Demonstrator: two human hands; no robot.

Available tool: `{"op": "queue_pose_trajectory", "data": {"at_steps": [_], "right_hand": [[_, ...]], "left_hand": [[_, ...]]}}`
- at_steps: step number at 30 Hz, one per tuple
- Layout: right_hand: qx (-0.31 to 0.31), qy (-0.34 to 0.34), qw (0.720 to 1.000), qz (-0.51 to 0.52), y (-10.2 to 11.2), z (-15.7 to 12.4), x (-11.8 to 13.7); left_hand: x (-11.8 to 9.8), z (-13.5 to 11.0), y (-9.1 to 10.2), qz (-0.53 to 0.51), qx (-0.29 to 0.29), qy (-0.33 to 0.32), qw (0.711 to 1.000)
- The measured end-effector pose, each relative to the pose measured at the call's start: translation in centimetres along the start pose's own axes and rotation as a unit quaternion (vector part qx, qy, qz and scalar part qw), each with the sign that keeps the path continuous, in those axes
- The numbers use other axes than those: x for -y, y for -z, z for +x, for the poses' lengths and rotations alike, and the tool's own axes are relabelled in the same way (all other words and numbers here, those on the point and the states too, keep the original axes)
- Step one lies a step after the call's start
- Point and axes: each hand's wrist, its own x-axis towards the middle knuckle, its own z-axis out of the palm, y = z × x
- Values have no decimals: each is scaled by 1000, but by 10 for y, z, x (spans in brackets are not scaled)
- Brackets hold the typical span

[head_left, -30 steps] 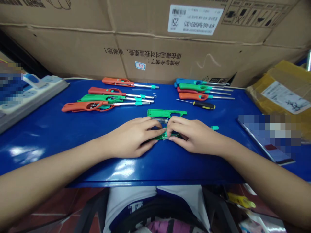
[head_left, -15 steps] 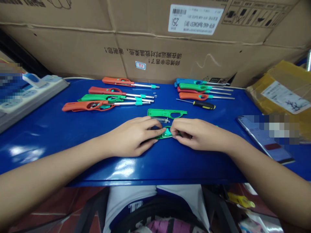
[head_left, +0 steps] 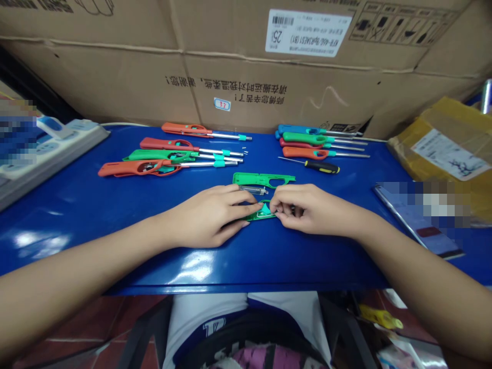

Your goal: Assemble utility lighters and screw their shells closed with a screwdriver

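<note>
Near the middle of the blue table lies a green lighter casing half [head_left: 253, 217] with a teal trigger [head_left: 264, 209] inside it. My left hand [head_left: 215, 215] grips its left part, thumb and fingers closed on the edges. At the casing's right end, my right hand [head_left: 307, 211] is closed in a pinch; whatever sits between its fingertips is too hidden to name. Just beyond my hands lies a clear fuel tank [head_left: 251, 190], partly covered by my left fingers. Behind that rests the other green casing half [head_left: 263, 179].
Several long-nosed lighters [head_left: 142, 167] lie at the back left, more lighters [head_left: 305, 152] at the back right. A screwdriver [head_left: 323, 166] lies before those. A phone [head_left: 418, 225] and a taped carton [head_left: 446, 138] are right; a power strip [head_left: 49, 148] is left. A large cardboard box [head_left: 134, 61] stands behind.
My right fingers have curled slightly more at the casing's right end. My left hand keeps its hold, and the parts on the table stay in place.
</note>
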Motion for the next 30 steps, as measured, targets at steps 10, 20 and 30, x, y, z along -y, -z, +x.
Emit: {"op": "queue_pose_trajectory", "data": {"at_steps": [10, 20, 30], "right_hand": [[-3, -37, 999, -13, 4, 0, 2], [24, -80, 996, 15, 11, -4, 5], [10, -121, 992, 27, 9, -2, 2]], "left_hand": [[-1, -1, 1, 4, 3, 9, 1000], [0, -2, 4, 83, -14, -40, 996], [3, -4, 0, 65, -36, -54, 996]]}}
